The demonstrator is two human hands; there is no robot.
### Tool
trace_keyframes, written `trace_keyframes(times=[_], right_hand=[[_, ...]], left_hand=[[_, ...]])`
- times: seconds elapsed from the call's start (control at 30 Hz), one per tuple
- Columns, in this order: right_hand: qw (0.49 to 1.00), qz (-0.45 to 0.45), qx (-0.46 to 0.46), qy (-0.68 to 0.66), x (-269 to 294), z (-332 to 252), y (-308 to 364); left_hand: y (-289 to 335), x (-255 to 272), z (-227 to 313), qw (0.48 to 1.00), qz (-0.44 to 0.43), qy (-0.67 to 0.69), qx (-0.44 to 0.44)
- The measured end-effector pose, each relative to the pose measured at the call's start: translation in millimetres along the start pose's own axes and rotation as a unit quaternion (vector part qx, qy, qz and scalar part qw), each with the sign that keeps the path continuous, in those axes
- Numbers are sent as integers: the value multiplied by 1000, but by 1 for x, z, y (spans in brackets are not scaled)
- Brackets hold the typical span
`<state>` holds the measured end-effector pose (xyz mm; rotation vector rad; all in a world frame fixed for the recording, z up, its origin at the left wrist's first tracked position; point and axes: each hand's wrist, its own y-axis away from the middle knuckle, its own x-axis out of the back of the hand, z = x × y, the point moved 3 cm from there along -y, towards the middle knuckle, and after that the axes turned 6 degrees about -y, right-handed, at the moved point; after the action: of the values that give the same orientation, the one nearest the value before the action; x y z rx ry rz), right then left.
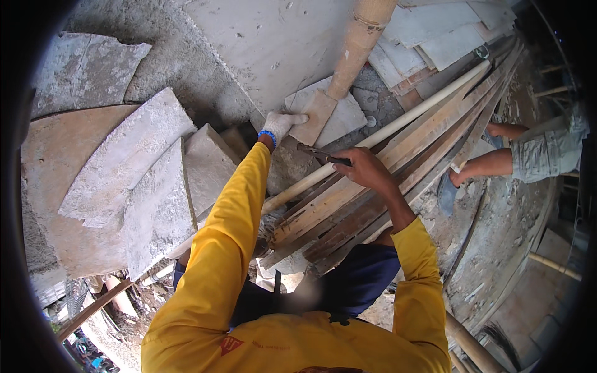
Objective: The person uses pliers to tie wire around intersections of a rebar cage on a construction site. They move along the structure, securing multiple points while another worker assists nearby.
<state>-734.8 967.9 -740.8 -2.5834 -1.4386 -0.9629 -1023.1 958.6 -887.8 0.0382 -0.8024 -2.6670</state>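
My left hand [281, 125], in a whitish glove with a blue band at the wrist, holds the edge of a small brown board [317, 117], thumb laid over its face. That board lies at the foot of a thick bamboo pole [357, 46], over a pale flat slab [344, 120]. In my bare right hand [367, 169] is a dark metal tool that looks like pliers [320, 153], its head pointing left, just below the board. The fingers wrap round its handles; how far its jaws part is too small to tell.
Long timber planks [398, 155] and a pale pole [398, 121] run diagonally under my right arm. Broken slabs [127, 155] lean on the left. More flat sheets [429, 34] are stacked at the far right. Another person's legs [491, 165] stand to the right.
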Motion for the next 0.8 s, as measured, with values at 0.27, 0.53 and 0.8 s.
trace_keyframes(times=[0.27,0.53,0.8], right_hand=[[999,-10,6,-37,-13,4,-4],[999,32,15,-22,-27,18,-13],[998,49,-4,-27,-30,20,-3]], left_hand=[[1,16,15,992,-45,-117,33],[21,-14,39,948,38,-313,-56],[34,-64,163,889,115,-296,-330]])
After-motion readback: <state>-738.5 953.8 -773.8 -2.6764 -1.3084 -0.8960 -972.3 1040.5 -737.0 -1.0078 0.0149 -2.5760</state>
